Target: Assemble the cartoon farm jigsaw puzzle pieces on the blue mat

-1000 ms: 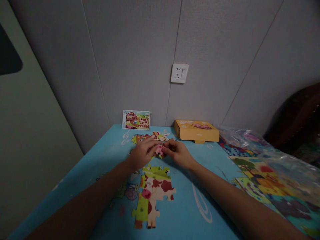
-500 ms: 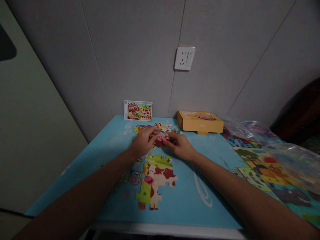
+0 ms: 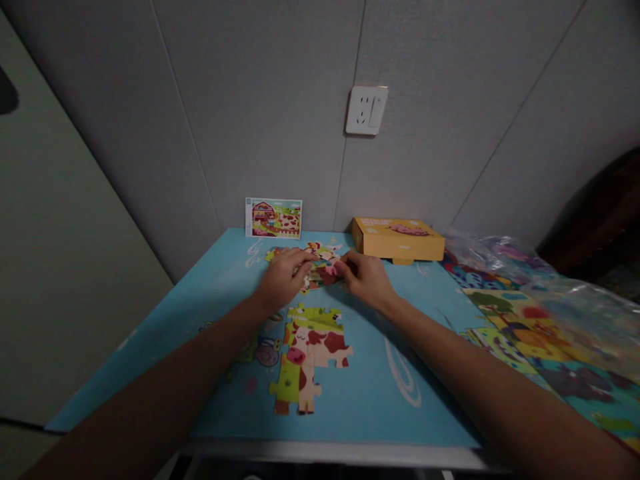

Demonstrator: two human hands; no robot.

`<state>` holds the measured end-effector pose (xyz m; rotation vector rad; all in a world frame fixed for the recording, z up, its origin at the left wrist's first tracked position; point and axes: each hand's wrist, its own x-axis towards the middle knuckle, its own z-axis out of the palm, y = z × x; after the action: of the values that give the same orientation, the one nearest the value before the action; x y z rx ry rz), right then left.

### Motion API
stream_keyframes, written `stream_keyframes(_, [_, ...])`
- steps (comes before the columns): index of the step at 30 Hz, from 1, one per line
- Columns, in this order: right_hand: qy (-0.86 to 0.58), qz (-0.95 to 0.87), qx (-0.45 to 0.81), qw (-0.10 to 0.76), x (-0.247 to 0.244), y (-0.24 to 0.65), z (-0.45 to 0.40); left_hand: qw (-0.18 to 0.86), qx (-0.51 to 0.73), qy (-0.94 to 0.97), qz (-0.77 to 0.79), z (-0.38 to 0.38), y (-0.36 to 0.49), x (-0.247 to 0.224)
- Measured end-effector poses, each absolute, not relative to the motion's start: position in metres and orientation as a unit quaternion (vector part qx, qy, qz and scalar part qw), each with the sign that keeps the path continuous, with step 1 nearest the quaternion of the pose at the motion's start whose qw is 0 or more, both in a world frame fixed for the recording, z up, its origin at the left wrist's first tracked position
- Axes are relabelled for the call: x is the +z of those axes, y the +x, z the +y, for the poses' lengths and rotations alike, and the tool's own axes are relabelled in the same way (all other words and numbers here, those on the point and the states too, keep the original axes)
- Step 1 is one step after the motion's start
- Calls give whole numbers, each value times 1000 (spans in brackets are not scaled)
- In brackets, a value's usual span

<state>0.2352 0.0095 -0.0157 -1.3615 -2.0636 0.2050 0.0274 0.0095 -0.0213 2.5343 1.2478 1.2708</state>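
My right hand (image 3: 369,279) pinches a pink puzzle piece (image 3: 330,269) between thumb and fingertips, just above a heap of loose puzzle pieces (image 3: 320,251). On the heap's left side rests my left hand (image 3: 283,277), its fingers stretched over the pieces and its thumb apart from them. Part of the heap is hidden beneath both hands. Nearer to me lies a partly joined cow puzzle (image 3: 313,343), with a brown-and-white cow on green ground and an uneven outline.
A picture card (image 3: 273,218) of a farm leans on the wall at the back. To its right stands a yellow box (image 3: 397,240). Colourful picture sheets (image 3: 545,347) and clear plastic wrap (image 3: 590,313) cover the right side. A wall socket (image 3: 367,111) is above the blue table (image 3: 425,413).
The pink piece has tilted and shifted slightly right in my right hand's pinch. My left fingers have straightened and moved a little away from it. The view has shifted slightly.
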Motion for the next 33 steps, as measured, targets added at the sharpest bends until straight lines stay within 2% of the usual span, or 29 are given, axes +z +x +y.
stream_keyframes(3, [-617,-737,24,274,-16,247,20,-18,368,776,513,18,20,-24])
stream_keyframes(6, [-656,-722,1,221,-21,257,29,-38,294,748,594,24,14,-30])
stream_keyframes(11, [-661,-717,-17,219,-28,260,31,-5,243,768,593,20,17,-40])
stream_keyframes(18, [-537,-804,-9,256,-31,247,25,30,208,794,570,17,20,-43])
stream_keyframes(23, [-433,-869,5,240,-30,235,17,42,227,795,562,18,21,-43])
stream_keyframes(33, [-411,-888,-13,204,-32,236,19,45,239,805,540,15,24,-42])
